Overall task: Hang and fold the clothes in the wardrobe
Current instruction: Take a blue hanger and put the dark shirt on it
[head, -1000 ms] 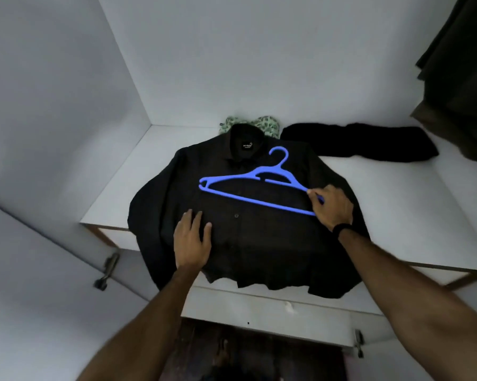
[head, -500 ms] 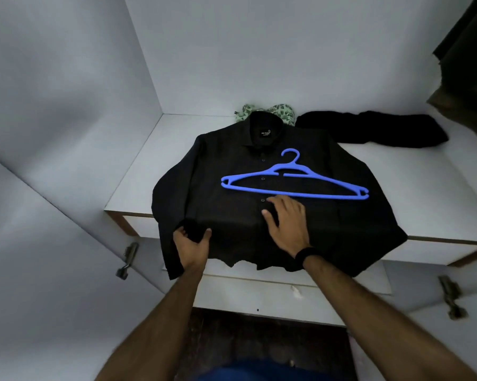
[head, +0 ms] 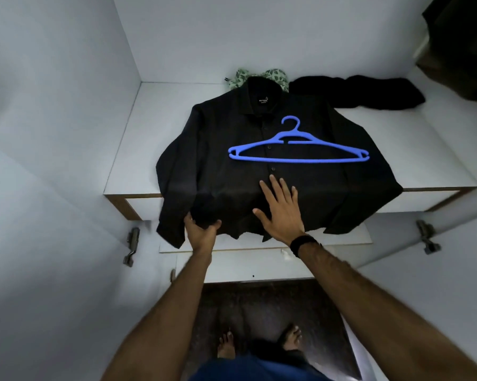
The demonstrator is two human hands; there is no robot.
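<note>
Black shirt (head: 259, 166) spread on wardrobe shelf (head: 424, 149), blue hanger (head: 297, 152) atop; soft, light, limp; left hand (head: 201, 232) pinching hem, right hand (head: 281, 210) flat, released; best lifted by shoulders

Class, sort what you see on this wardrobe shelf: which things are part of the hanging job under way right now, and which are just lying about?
In use:
- black shirt, spread on the shelf
- blue hanger, lying on the shirt
- left hand, gripping the hem
- right hand, flat on the shirt

Lying about:
- green leaf-print garment behind the collar
- black garment at the back
- dark clothes hanging at right
</note>
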